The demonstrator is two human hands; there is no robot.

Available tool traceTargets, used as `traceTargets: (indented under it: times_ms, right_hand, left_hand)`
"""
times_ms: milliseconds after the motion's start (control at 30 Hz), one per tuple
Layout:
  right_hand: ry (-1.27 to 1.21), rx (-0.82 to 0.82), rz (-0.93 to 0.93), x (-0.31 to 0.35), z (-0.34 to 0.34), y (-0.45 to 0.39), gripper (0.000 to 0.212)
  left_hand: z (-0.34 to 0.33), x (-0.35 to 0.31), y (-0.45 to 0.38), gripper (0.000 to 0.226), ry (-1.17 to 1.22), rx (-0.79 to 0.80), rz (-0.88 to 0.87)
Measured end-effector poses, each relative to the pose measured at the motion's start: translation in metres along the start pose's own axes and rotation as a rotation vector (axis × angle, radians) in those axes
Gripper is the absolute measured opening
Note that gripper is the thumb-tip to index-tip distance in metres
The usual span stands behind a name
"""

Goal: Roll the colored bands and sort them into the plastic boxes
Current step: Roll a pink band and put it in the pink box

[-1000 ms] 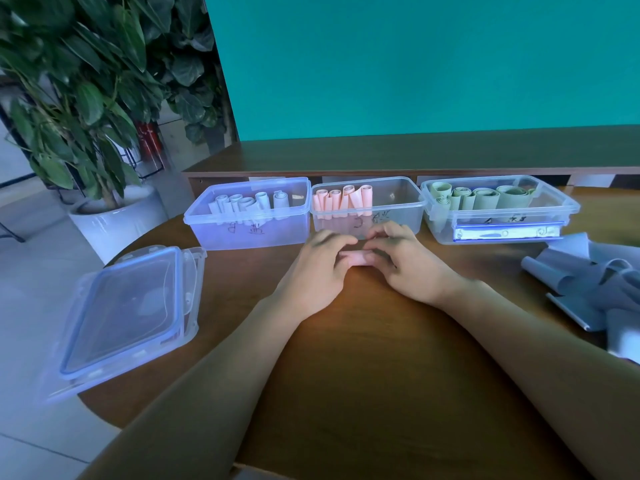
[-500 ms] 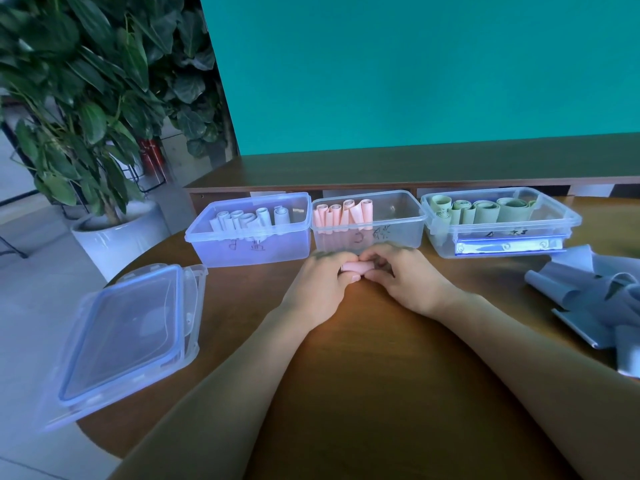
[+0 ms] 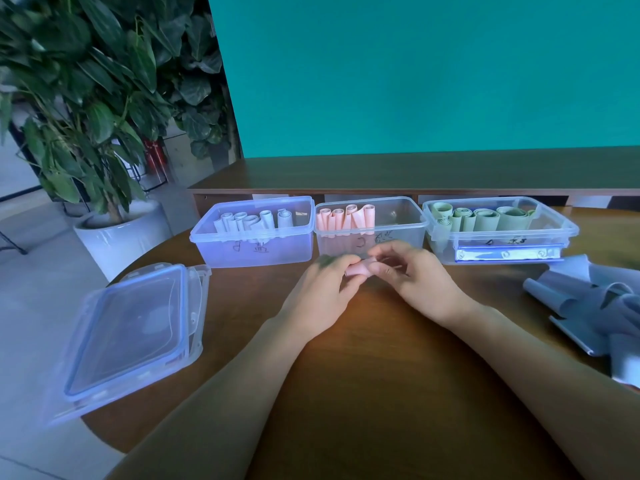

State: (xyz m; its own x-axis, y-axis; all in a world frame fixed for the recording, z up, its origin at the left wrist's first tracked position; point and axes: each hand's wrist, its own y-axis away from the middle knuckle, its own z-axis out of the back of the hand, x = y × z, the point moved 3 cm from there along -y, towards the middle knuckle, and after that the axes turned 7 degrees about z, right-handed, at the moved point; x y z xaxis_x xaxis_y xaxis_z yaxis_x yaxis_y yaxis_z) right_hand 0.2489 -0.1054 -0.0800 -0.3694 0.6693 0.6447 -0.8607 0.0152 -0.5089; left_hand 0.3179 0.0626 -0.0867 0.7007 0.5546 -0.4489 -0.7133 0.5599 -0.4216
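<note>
The middle box (image 3: 370,237) read "C"; your left hand (image 3: 325,292) and right hand (image 3: 415,278) both pinched the pink roll (image 3: 358,269).

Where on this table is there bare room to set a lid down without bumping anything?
The widest bare patch of table lies near the person, bordered by the stacked lids on the left and the loose blue bands on the right. The far edge is crowded: blue box, pink box and green box stand side by side, with both hands just before them.
</note>
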Motion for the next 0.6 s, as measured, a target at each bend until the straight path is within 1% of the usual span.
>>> traceTargets:
  times_ms: [133,233,300,367,467,500,600]
  right_hand:
    - [-0.138,0.005,0.002,0.013,0.010,0.000,0.019]
    - [-0.227,-0.046,-0.006,0.017,0.019,-0.001,0.017]
    - [-0.238,-0.062,-0.014,0.020,0.027,-0.005,0.016]
    - [-0.191,-0.092,-0.001,0.023,0.040,-0.014,0.014]
    - [-0.025,-0.141,0.007,0.020,0.067,-0.038,0.010]
    - [0.068,-0.122,0.000,0.015,0.075,-0.048,0.006]
    - [0.329,-0.030,-0.039,-0.004,0.090,-0.077,0.012]
  left_hand:
    - [0.003,-0.001,0.003,0.044,0.060,-0.055,0.020]
    - [0.004,-0.008,0.005,0.041,0.125,-0.085,-0.021]
    - [0.005,-0.013,0.003,0.040,0.171,-0.150,-0.049]
    - [0.006,-0.015,-0.001,0.043,0.220,-0.224,-0.012]
    - [0.004,-0.012,-0.008,0.055,0.221,-0.269,0.076]
    - [0.002,-0.011,-0.010,0.057,0.186,-0.296,0.084]
    - [-0.004,-0.005,-0.020,0.061,0.111,-0.315,0.125]
